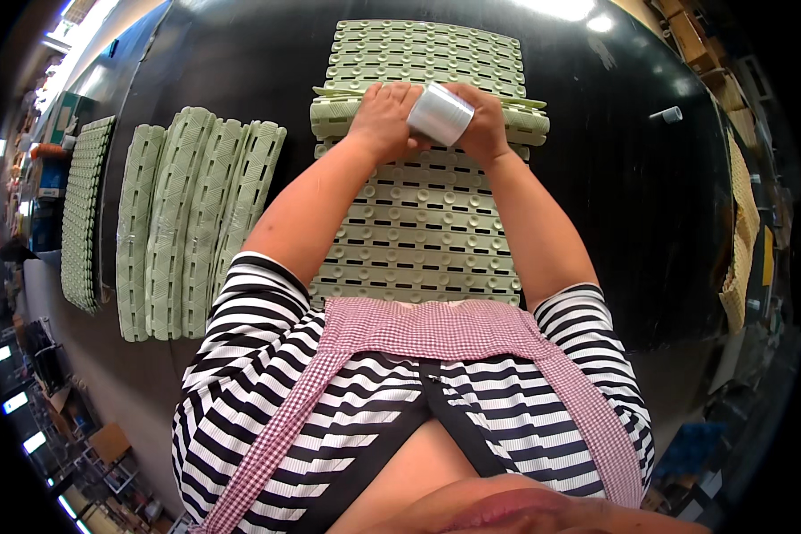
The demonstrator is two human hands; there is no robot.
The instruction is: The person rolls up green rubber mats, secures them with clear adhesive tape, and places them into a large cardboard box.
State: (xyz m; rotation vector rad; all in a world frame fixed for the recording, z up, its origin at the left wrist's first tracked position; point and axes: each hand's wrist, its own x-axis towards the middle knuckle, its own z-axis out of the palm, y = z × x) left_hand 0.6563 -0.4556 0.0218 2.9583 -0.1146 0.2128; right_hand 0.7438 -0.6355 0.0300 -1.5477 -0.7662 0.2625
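Light green slotted mats with round studs lie in front of me, one flat mat (418, 240) running toward my apron. Across it sits a rolled-up mat (525, 123), with a loose edge along its top. My left hand (385, 120) is closed over the left-middle part of this roll, its fingers curled. My right hand (482, 123) is closed round a shiny roll of clear film (442, 114), held tilted against the rolled mat between both hands. The fingers under the film roll are partly hidden. Beyond the roll, more flat studded matting (427, 49) is visible.
Several rolled green mats (187, 227) stand side by side at the left on the black table (632, 222). Farther left is a stack of studded mats (87, 218). A small pale tube (666, 115) lies at the right. Yellowish matting (739, 240) hangs along the right edge.
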